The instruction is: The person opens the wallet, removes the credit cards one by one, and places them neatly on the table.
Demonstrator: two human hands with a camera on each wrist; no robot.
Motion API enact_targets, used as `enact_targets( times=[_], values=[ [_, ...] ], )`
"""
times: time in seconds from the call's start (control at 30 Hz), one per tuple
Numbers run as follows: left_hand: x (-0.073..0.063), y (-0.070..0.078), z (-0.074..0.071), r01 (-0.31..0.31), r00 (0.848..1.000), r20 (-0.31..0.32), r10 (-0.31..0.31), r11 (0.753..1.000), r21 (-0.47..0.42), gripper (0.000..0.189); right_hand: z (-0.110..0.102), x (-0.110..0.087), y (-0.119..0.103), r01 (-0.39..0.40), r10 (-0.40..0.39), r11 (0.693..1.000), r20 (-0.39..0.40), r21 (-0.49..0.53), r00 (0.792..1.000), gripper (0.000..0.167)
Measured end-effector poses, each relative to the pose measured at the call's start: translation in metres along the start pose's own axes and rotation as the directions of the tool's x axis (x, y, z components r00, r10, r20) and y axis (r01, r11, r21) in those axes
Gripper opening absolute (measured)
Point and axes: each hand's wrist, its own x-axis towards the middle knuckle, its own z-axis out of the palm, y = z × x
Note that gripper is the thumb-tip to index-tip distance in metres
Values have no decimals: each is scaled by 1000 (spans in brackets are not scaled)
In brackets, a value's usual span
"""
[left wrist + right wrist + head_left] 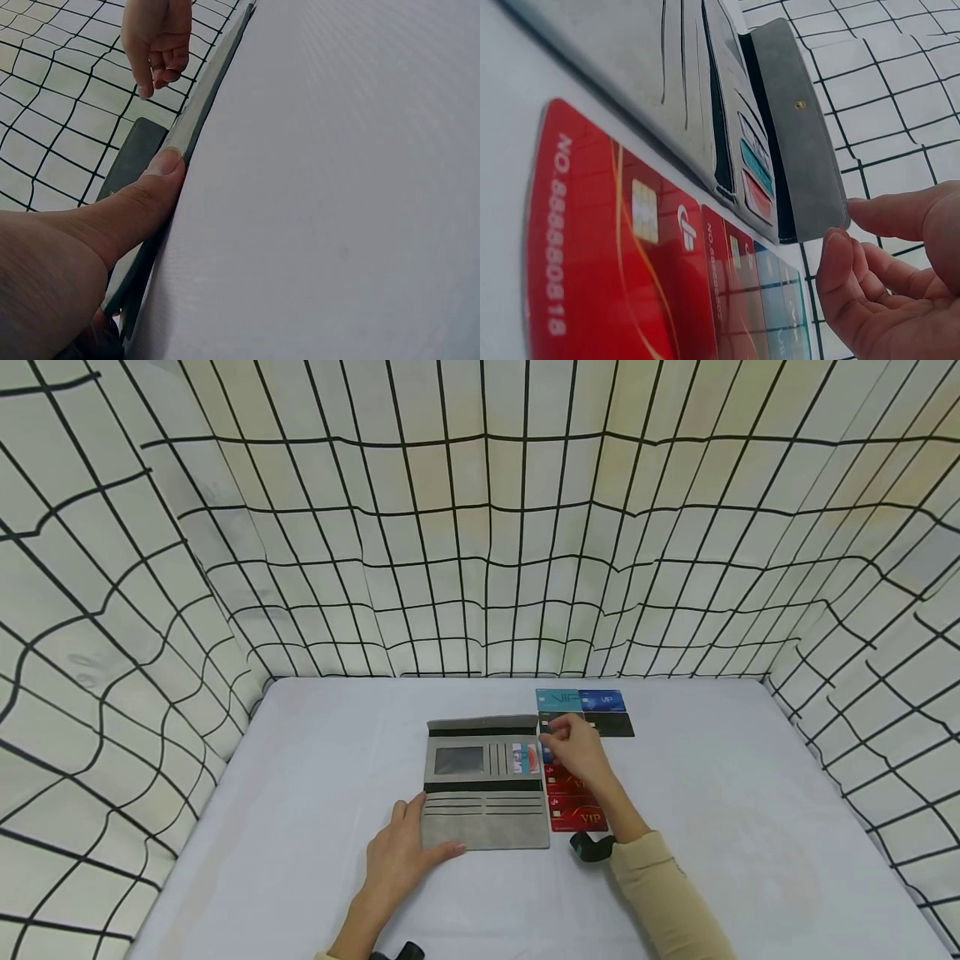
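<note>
A grey wallet (487, 831) lies unfolded, with slots, a clear window and colourful cards (525, 758) tucked in at its right side. My left hand (397, 858) rests at its near left corner, thumb on the near edge and fingers along the left edge. My right hand (581, 750) is over the cards beside the wallet, holding nothing visible. In the right wrist view its thumb and bent forefinger are right at the corner of the wallet's flap (802, 142). Below this hand lie red cards (577, 814) and a partly hidden blue card (546, 753).
Beyond the right hand lie a teal card (557, 700), a blue VIP card (602, 700) and a dark card (611, 724). Everything lies on a white-covered table (300, 760). White walls with black grid netting (480, 527) enclose its back and sides.
</note>
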Motion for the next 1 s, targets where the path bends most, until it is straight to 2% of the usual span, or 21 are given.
enact_targets(
  times=[0.37, 0.63, 0.87, 1.0],
  values=[
    [0, 0, -2, 9, 1000, 24, -9, 1000, -12, 104, 11, 4, -5, -2, 3, 1000, 56, -23, 998, 35],
    [-1, 0, -1, 9, 1000, 22, -9, 1000, -9, 104, 19, 5, -7, 52, -47, 997, 84, -55, 995, 33],
    [1, 0, 0, 4, 1000, 10, -4, 1000, 5, 104, 26, 6, -11, 70, -63, 997, 153, -35, 986, 25],
    [1, 0, 0, -4, 1000, 5, 4, 1000, 5, 103, 30, 8, -14, 78, -67, 995, 179, -60, 982, 23]
  ],
)
